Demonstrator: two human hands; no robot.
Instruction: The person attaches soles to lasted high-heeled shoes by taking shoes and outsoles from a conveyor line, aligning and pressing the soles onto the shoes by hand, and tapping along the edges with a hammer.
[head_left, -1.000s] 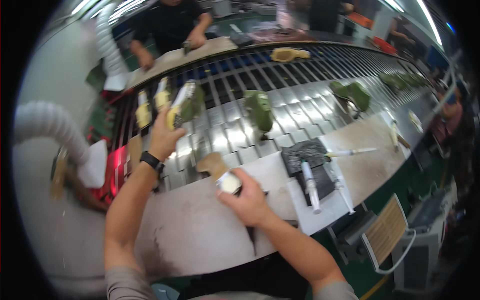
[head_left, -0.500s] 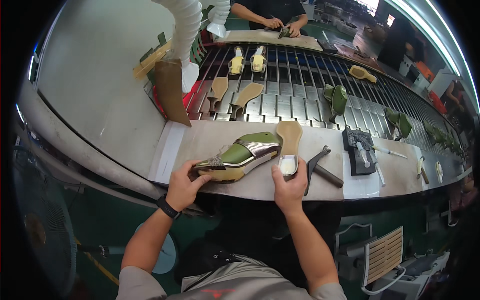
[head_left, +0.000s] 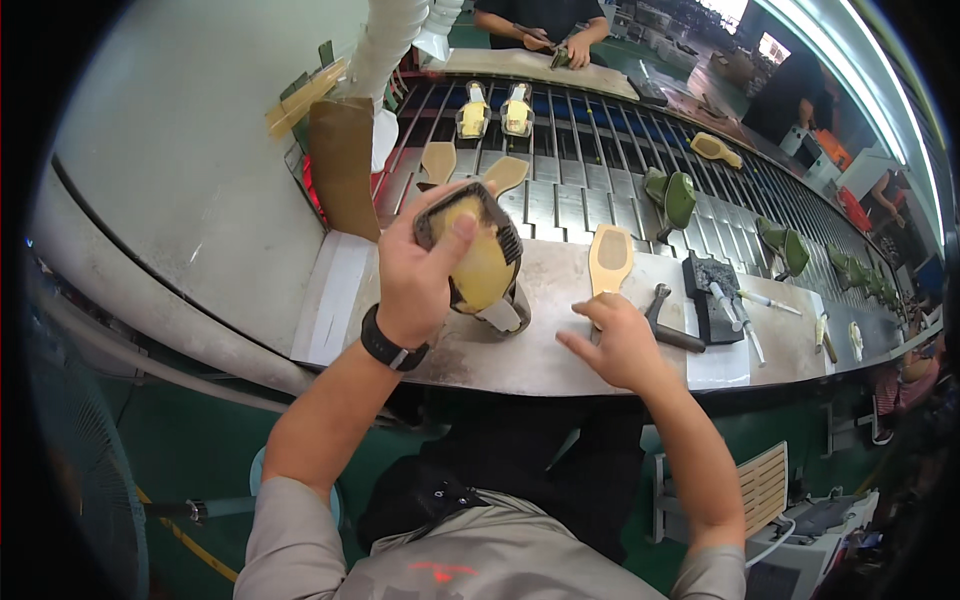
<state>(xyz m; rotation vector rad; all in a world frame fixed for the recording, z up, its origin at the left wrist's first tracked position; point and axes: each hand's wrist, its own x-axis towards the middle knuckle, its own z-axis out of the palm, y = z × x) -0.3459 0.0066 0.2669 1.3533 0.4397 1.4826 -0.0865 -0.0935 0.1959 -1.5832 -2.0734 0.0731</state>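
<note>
My left hand (head_left: 418, 275) is closed around a shoe upper (head_left: 470, 262) on its last, raised above the bench. The underside of the shoe faces me, yellowish inside a dark gathered rim, and my thumb presses across it. My right hand (head_left: 615, 345) has its fingers spread with nothing held in them. Just beyond its fingertips lies a tan sole (head_left: 610, 255) on the bench; the fingers hide its heel end, and I cannot tell if they touch it. To the right of that hand is a hammer (head_left: 668, 325) with a dark handle.
Across the bench, a slatted conveyor (head_left: 570, 150) carries tan soles, yellow-bottomed lasted shoes and green shoes (head_left: 676, 198). A black block (head_left: 712, 300) with brushes stands to the right. A brown board (head_left: 343, 165) and white hose (head_left: 385, 50) are at left. A co-worker's hands (head_left: 572, 48) work opposite.
My left hand has lifted the green shoe off the bench and turned its underside toward me. My right hand has let go of the sole, which lies farther right.
</note>
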